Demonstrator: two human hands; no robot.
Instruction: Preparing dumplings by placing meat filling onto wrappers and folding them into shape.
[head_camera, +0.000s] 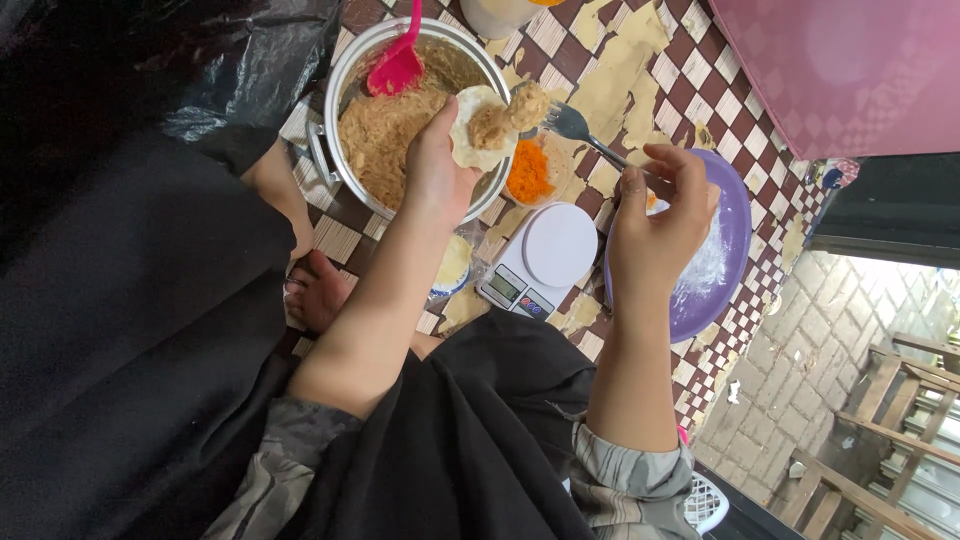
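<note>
A round dough wrapper (478, 128) is cupped in the left hand (435, 165), fingers curled under it, above the right rim of the metal pot (335, 90), at about twelve o'clock in the view. A fork (585, 132) is pinched by its handle in the right hand (655, 225), thumb and fingers closed on it, and its tines carry a lump of brownish filling (528, 105) onto the wrapper, where a first mound already lies.

For the step to be done well, the filling is best set in the middle of the wrapper, with a bare margin kept all round so that the edge can be sealed; the palm is best kept hollow so the dough is not torn, and the fork wiped off against the mound rather than against the thin dough.

More filling is held in the pot, with a pink spatula (398, 62) standing in it at eleven o'clock. A small dish of grated orange vegetable (528, 172) is seen just right of the pot. A white kitchen scale (540, 258) with a round platform and a small grey display lies near the centre; its markings are too small to tell. A purple plate (735, 225) dusted with white flour lies at three o'clock, partly behind the right hand. All rest on a brown-and-cream chequered covering (690, 90), worn through in pale patches
</note>
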